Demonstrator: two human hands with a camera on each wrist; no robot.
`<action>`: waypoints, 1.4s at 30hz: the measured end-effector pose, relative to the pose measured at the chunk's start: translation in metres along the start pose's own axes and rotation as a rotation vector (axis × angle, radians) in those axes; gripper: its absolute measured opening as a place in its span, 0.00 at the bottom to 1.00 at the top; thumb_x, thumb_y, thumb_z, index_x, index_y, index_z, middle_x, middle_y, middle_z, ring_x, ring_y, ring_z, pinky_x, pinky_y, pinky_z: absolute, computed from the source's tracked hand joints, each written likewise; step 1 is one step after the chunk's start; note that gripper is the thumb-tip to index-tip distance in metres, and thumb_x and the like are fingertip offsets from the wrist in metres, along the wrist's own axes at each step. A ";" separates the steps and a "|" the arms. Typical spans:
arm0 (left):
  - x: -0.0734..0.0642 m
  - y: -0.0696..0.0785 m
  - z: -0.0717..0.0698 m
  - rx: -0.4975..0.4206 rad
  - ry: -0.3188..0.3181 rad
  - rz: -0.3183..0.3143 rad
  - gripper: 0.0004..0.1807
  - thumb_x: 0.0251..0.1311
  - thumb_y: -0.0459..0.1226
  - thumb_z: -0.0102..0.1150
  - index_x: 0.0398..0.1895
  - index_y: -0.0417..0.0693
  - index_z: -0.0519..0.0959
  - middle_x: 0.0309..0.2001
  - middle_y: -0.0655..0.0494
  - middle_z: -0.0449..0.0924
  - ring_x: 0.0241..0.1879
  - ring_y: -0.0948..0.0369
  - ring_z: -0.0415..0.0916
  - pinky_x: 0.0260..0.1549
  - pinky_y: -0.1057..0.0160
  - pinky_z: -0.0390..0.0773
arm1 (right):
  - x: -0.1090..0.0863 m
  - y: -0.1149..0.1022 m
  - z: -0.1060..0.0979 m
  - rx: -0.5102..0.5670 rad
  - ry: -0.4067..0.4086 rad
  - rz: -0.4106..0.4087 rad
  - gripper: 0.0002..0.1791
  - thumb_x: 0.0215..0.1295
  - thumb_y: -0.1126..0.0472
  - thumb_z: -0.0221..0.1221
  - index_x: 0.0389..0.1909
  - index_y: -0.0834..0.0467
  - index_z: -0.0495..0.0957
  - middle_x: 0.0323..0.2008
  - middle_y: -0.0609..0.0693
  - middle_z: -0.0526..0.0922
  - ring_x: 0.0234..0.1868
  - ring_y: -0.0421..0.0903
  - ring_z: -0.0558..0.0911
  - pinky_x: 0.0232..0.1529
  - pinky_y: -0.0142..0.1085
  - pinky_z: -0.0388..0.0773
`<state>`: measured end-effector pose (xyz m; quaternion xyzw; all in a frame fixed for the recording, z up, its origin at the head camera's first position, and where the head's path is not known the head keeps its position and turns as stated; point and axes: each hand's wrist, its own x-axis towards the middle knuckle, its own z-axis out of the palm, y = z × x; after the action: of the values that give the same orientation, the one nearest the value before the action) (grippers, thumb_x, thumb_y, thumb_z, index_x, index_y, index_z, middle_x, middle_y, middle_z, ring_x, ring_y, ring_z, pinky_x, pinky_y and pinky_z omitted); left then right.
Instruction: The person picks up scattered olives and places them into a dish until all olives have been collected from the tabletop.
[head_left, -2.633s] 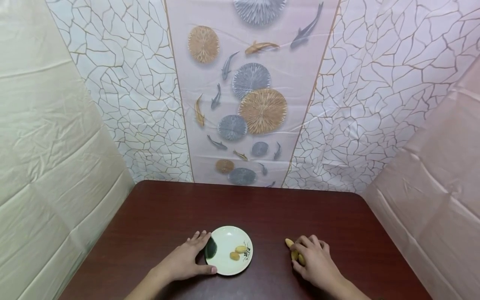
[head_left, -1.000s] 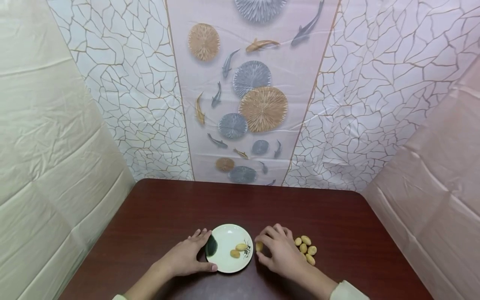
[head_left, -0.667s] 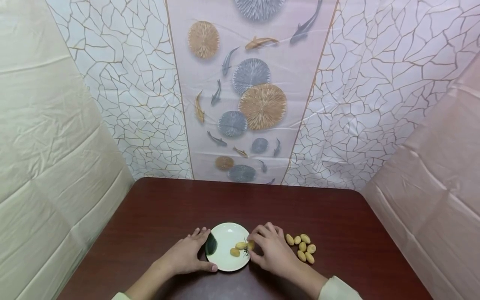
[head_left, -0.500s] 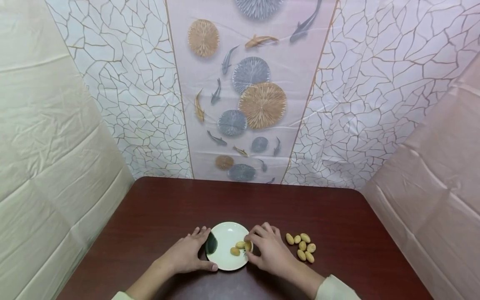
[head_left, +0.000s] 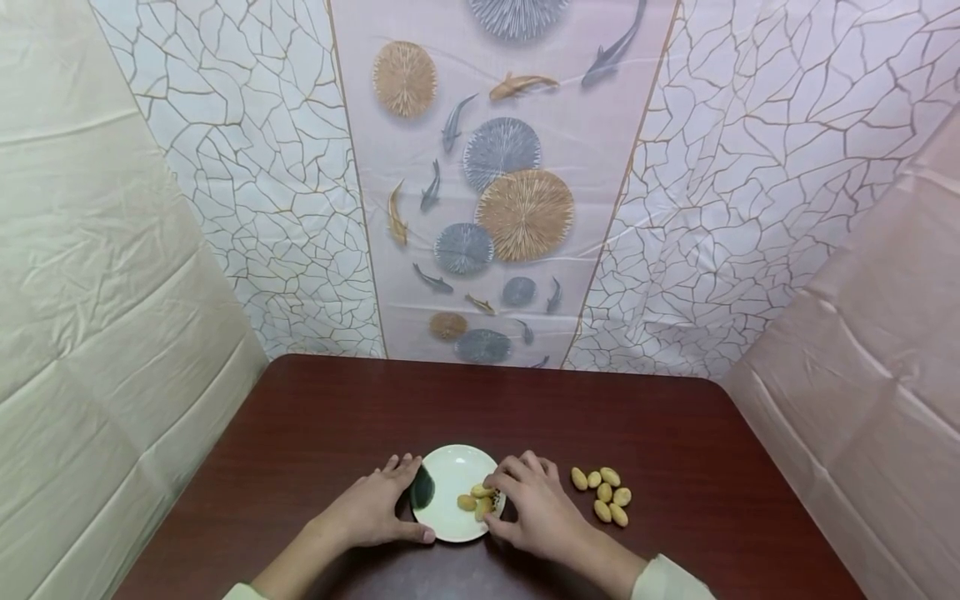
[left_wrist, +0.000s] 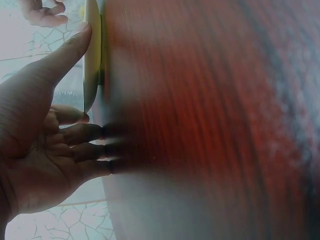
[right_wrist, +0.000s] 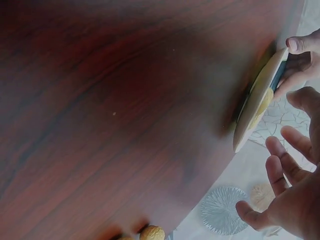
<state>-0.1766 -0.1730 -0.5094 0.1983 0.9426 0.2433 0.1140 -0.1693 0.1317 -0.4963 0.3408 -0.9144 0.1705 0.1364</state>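
Observation:
A round white plate (head_left: pixel 450 529) with a dark green patch and a small dark print lies on the table. On its right part sit three small yellow oval fruits (head_left: pixel 467 502), close together. My left hand (head_left: pixel 375 510) spans the plate's left rim with spread, fairly straight fingers, thumb on the near edge and forefinger by the far side. At the right rim, my right hand (head_left: pixel 536 508) reaches over the plate, thumb and fingers apart around the nearest fruit. In the right wrist view, the right hand (right_wrist: pixel 295 185) shows nothing between its fingers.
Several more of the yellow fruits (head_left: pixel 604 492) lie loosely grouped on the dark red-brown table (head_left: pixel 360 408), right of the right hand. A patterned cloth wall (head_left: pixel 480 250) stands behind the table, with pale cloth (head_left: pixel 112 333) on the left side.
My right hand took a fruit from the group, carried it left to the plate and set it beside the other two; its fingers have parted. The left hand stayed at the rim.

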 end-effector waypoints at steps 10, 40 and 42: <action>-0.001 0.000 0.002 0.007 0.000 0.003 0.68 0.54 0.69 0.79 0.87 0.36 0.61 0.85 0.32 0.60 0.86 0.33 0.56 0.80 0.28 0.64 | -0.010 0.009 -0.016 -0.066 0.017 0.021 0.21 0.60 0.49 0.81 0.52 0.49 0.88 0.49 0.42 0.84 0.49 0.43 0.76 0.57 0.67 0.80; 0.003 -0.005 0.005 0.009 -0.013 -0.004 0.68 0.55 0.71 0.76 0.88 0.39 0.60 0.87 0.34 0.59 0.87 0.35 0.55 0.80 0.28 0.64 | -0.077 0.055 -0.044 -0.154 -0.017 0.223 0.22 0.58 0.51 0.81 0.53 0.49 0.89 0.51 0.42 0.85 0.56 0.49 0.80 0.55 0.70 0.80; 0.003 -0.005 0.004 0.011 -0.019 -0.001 0.68 0.56 0.71 0.76 0.88 0.38 0.60 0.87 0.34 0.59 0.87 0.35 0.54 0.81 0.28 0.64 | -0.080 0.057 -0.046 -0.154 -0.034 0.247 0.22 0.59 0.52 0.81 0.53 0.49 0.89 0.51 0.42 0.85 0.55 0.48 0.79 0.55 0.70 0.80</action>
<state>-0.1792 -0.1744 -0.5163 0.2008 0.9429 0.2362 0.1219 -0.1430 0.2372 -0.4968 0.2170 -0.9620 0.1097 0.1246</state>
